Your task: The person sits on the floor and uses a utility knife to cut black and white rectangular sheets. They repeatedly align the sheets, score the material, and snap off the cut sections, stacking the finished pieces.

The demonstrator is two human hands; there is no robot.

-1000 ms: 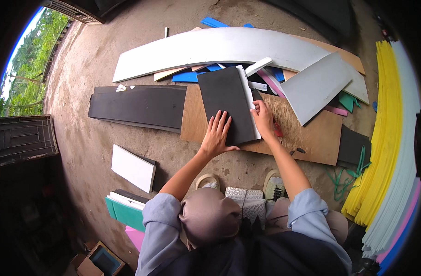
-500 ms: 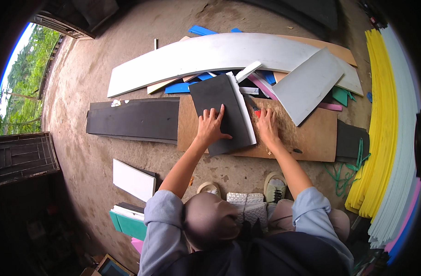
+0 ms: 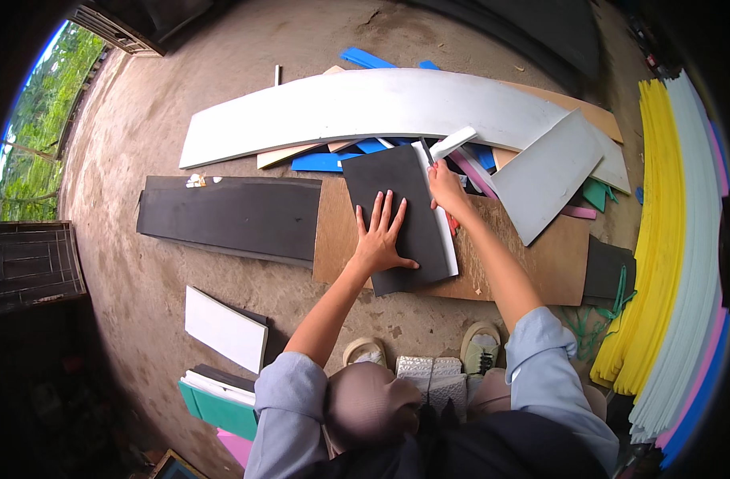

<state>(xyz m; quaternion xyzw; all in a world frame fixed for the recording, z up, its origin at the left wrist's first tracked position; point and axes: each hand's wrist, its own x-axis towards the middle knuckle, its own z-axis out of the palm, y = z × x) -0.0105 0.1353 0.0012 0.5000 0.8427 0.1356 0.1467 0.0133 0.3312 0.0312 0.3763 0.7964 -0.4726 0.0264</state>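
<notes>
The left hand (image 3: pixel 382 238) lies flat, fingers spread, palm down on a black foam sheet (image 3: pixel 397 211) resting at the left end of a brown board (image 3: pixel 532 267) on the concrete floor (image 3: pixel 142 120). The right hand (image 3: pixel 443 182), arm extended, is curled at the sheet's upper right corner; what it grasps cannot be told.

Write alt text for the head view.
A person's left hand presses flat on a black foam sheet lying on a brown board, while the right hand holds a thin tool at the sheet's right edge. Foam sheets lie scattered around.
</notes>
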